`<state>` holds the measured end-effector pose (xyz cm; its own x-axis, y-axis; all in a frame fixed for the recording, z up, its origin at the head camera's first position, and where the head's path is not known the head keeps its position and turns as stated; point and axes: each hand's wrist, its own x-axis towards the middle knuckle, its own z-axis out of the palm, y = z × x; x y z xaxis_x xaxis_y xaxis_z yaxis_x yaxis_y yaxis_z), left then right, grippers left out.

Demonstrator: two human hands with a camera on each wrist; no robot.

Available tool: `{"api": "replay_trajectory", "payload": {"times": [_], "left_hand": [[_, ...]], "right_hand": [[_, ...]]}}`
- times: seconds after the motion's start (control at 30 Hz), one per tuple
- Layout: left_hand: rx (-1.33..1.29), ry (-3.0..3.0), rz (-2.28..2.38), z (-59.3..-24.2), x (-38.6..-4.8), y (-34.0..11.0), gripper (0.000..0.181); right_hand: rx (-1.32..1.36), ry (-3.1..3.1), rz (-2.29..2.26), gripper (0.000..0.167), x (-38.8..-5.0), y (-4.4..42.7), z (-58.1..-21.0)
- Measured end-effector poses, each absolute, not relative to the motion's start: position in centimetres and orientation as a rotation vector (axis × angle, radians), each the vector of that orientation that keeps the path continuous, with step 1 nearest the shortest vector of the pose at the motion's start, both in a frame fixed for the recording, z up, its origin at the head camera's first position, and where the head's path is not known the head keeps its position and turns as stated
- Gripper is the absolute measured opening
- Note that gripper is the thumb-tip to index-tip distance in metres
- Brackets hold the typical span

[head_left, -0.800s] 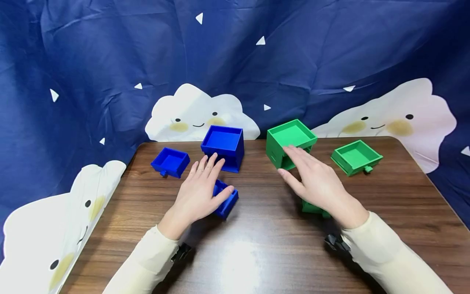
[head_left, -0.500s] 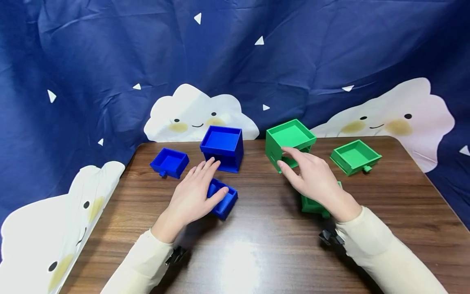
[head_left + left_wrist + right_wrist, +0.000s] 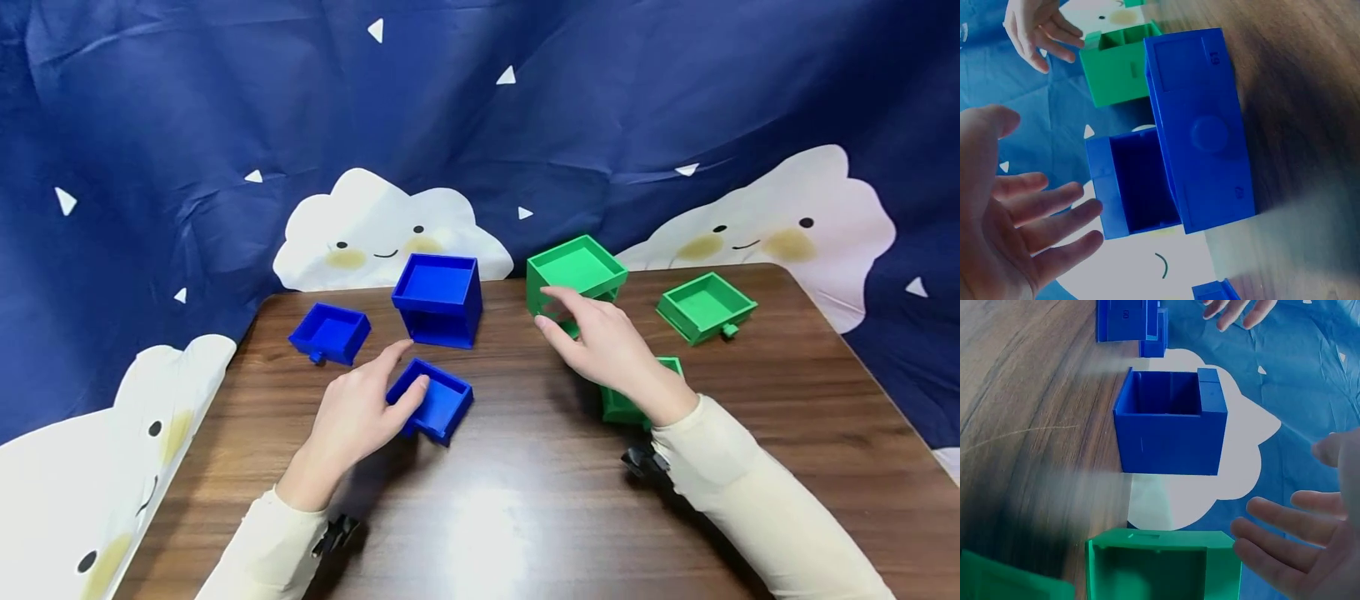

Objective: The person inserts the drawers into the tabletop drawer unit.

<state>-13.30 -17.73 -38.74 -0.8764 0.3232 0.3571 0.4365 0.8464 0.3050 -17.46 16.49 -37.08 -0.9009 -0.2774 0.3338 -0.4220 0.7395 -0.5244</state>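
My left hand [image 3: 348,417] hovers over the left side of a small blue drawer [image 3: 444,408], fingers loosely bent and holding nothing. In the left wrist view that drawer's round knob [image 3: 1210,133] faces the camera, apart from the hand. Behind it stands a blue cabinet [image 3: 438,287] with an open front. My right hand [image 3: 611,346] hangs before a green cabinet [image 3: 576,265], thumb and fingers spread apart around nothing. Beneath this hand lies a green drawer [image 3: 618,406], partly hidden by the hand and wrist. In the right wrist view the fingers [image 3: 1275,556] look relaxed beside the green cabinet.
Another blue drawer [image 3: 330,333] lies at the back left of the wooden table [image 3: 525,483]. A second green drawer [image 3: 707,306] sits at the back right. A dark blue curtain [image 3: 465,108] with white clouds hangs behind the table's far edge.
My left hand has drawn back and left, uncovering more of the near blue drawer. My right hand's fingers have bent a little more. The head view has shifted slightly; the drawers and cabinets stay put.
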Motion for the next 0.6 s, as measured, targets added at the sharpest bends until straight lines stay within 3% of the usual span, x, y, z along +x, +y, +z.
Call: {"api": "replay_trajectory", "payload": {"times": [0.6], "left_hand": [[-0.478,-2.768,-0.805,-39.9,-12.7,-19.6,0.028]], "right_hand": [[0.624,-2.689,1.06,0.046,-19.1,15.1,-37.3]]}}
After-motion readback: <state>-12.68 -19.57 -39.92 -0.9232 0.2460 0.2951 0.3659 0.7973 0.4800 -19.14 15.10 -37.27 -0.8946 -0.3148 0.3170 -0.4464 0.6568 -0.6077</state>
